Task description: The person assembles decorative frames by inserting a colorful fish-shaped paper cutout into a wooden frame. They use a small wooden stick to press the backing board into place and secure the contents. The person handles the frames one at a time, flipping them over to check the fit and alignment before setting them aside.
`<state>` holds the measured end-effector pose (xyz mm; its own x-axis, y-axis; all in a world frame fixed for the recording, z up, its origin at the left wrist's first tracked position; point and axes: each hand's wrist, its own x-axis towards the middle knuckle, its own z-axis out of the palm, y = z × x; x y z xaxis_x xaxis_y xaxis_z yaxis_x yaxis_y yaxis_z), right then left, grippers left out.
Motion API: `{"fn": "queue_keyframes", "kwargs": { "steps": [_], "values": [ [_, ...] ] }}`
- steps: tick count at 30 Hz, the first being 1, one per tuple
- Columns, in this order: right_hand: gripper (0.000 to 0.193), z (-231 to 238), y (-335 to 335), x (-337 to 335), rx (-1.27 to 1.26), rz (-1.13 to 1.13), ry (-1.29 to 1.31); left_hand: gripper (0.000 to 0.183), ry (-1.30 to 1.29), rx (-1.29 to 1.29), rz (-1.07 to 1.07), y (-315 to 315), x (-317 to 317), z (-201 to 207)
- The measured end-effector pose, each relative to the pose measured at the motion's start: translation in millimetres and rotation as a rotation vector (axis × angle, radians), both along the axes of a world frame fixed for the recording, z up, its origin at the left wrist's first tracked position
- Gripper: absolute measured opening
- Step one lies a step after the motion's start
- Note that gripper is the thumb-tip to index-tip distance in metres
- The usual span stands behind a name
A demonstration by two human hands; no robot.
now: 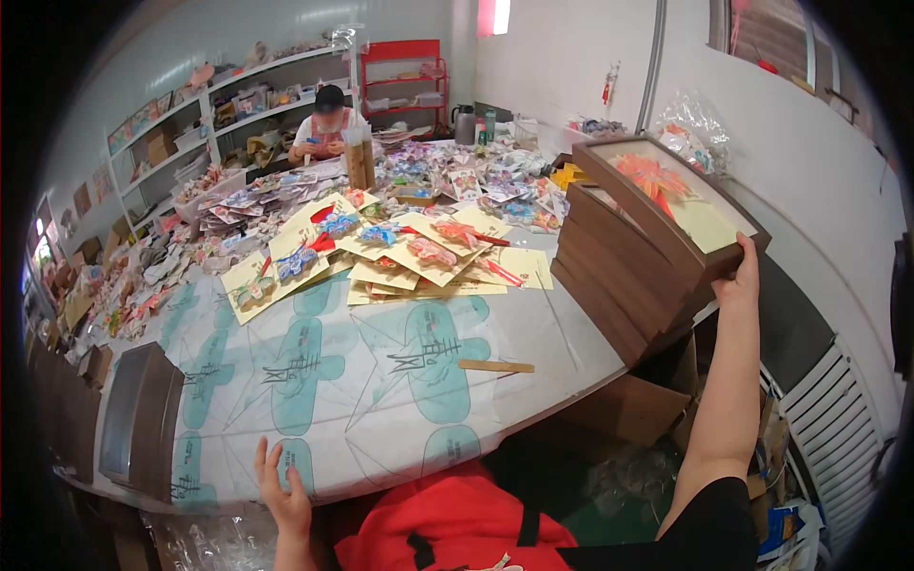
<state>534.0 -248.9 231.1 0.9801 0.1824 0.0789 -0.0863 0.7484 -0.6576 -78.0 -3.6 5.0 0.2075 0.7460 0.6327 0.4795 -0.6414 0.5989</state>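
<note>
My right hand [740, 276] grips the near right corner of a brown shadow-box frame [705, 205]. This frame lies at the top of a tall stack of brown frames [609, 276] at the table's right edge. Inside it are an orange-red butterfly-like ornament [649, 174] and a cream card [707, 226]. Low at the table's front edge, my left hand [286, 495] is raised, empty, with its fingers apart. Beyond it, in the middle of the table, lies a pile of cream cards [409, 257] bearing blue, pink and orange ornaments.
White sheeting with teal prints [371, 381] covers the near table; a flat wooden strip [497, 366] lies on it. More brown frames [143, 419] stand at the left. Colourful packets [457, 181] heap up behind. Across the table sits a person [328, 128] in a black cap. An open carton [624, 409] stands below right.
</note>
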Motion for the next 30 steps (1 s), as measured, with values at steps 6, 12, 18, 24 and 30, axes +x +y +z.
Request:
{"fn": "queue_keyframes", "kwargs": {
  "steps": [6, 12, 18, 24, 30],
  "values": [
    [0.045, -7, 17, 29, -0.06, 0.002, 0.058, 0.037, -0.018, -0.053, 0.089, 7, -19, -24],
    [0.046, -20, 14, 44, -0.143, -0.074, 0.021, 0.036, -0.045, -0.101, 0.06, 8, -9, -27],
    [0.059, -19, -11, 50, -0.88, -0.143, -0.029, 0.035, -0.088, -0.173, 0.01, 12, -11, -42],
    [0.068, -36, -28, 44, -1.072, -0.422, -0.281, 0.033, -0.15, -0.215, -0.001, 8, -6, -50],
    [0.097, -99, -3, -1, -0.918, -0.577, -0.817, 0.033, -0.203, -0.26, -0.013, 4, -14, -65]
  ]
}}
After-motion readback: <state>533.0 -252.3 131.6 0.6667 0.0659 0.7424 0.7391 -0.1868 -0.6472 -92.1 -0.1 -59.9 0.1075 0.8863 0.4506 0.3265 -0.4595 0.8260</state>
